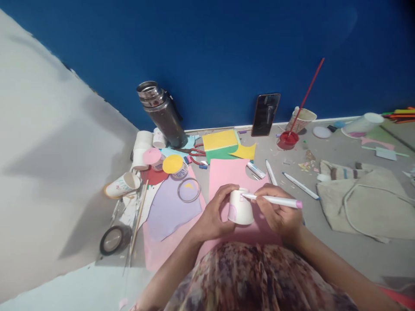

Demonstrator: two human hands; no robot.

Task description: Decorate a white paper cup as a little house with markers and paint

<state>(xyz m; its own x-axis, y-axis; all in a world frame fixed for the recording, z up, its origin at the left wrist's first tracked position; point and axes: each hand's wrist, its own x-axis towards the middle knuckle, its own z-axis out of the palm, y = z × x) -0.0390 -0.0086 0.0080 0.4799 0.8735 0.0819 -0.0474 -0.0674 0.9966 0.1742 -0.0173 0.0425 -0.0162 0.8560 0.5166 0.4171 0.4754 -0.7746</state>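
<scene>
White paper cup [240,211], in the head view, sits between the 2 hands above a pink sheet [223,172], its narrow base towards 12 o'clock and its wide rim towards 6. Taking the cup as the dial's centre, the left hand [215,212] comes from 9 o'clock, its forearm slanting in from 8; the hand is bent into a C, fingers at the base and thumb near the rim, with the cup gripped between. The right hand [281,216] is at 3 o'clock, its forearm slanting in from 4, fingers and thumb closed around a white marker [277,200] near its writing end. The marker's tip meets the upper wall beside faint pink lines; its pink end points to 3. A lilac sheet [171,211] lies at 9, a cloth bag [382,207] at 3.
</scene>
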